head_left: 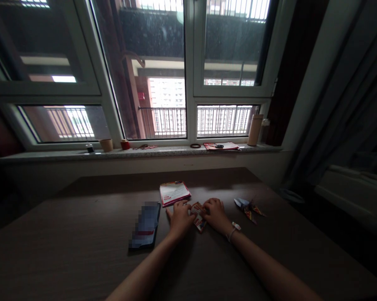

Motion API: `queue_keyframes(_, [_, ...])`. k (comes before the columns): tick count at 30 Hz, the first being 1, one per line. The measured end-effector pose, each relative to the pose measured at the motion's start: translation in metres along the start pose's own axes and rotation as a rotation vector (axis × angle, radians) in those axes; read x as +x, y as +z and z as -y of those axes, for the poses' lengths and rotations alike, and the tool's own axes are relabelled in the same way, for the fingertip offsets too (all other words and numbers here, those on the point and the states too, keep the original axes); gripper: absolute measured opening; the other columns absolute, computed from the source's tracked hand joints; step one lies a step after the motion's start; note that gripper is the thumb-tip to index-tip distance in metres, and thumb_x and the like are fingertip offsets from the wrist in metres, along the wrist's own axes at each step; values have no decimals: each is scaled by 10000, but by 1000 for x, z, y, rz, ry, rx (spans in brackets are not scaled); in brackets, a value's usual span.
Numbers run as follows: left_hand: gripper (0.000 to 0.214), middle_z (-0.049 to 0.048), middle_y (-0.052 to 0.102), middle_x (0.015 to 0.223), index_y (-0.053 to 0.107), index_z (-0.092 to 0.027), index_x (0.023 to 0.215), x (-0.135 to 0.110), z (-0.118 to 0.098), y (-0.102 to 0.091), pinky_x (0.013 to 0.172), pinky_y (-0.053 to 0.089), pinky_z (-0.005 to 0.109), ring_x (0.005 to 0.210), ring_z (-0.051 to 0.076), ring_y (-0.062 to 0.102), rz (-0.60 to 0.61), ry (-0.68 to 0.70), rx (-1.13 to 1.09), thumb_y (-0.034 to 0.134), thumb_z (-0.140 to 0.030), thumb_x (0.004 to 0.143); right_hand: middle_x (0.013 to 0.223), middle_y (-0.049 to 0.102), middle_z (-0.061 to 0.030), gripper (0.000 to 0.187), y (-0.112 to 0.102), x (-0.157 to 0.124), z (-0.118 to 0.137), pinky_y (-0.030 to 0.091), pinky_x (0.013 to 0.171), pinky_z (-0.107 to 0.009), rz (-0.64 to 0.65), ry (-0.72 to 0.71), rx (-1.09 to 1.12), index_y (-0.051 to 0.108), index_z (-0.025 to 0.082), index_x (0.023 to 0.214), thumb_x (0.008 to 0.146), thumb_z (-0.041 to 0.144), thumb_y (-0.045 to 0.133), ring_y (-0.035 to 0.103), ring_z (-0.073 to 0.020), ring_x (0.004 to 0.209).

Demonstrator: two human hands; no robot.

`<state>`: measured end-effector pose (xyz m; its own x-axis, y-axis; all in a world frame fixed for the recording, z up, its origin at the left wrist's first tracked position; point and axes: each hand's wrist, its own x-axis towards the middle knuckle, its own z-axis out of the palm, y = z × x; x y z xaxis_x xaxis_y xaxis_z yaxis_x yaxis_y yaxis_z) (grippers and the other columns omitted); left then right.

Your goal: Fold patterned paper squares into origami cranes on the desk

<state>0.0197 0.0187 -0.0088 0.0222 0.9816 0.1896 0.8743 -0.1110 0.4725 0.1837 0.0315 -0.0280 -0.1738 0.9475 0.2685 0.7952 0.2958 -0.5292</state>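
A small folded piece of patterned paper lies on the dark wooden table between my two hands. My left hand rests on its left side with fingers curled and pressing on it. My right hand holds its right side with bent fingers; a band circles that wrist. A finished folded paper figure lies just right of my right hand. A stack of coloured paper sheets sits just beyond my hands.
A dark phone lies left of my left hand. The windowsill behind the table carries a paper cup, a small red pot, a tall tumbler and red papers. Curtains hang at the right.
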Motion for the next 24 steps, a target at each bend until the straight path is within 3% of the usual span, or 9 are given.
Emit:
queue_keyframes(4, [226,74,564,1394,724,-245,947,1,0,-1,1121,113,686,1315,325,419,31,-17,-35,617,-268,749,1125,617,-82,164,-1,0,-1,253,1041,-473,20,5,-5,697,209,945,800,232,624,431,-280,1158])
queue_keyframes(24, [240,37,576,1388,727,-258,942,-6,-2,-2,1122,79,708,1312,319,414,-9,83,5,589,-224,748,1149,617,-69,221,-7,-5,5,89,1126,-563,47,-43,-46,693,215,969,763,221,613,400,-284,1217])
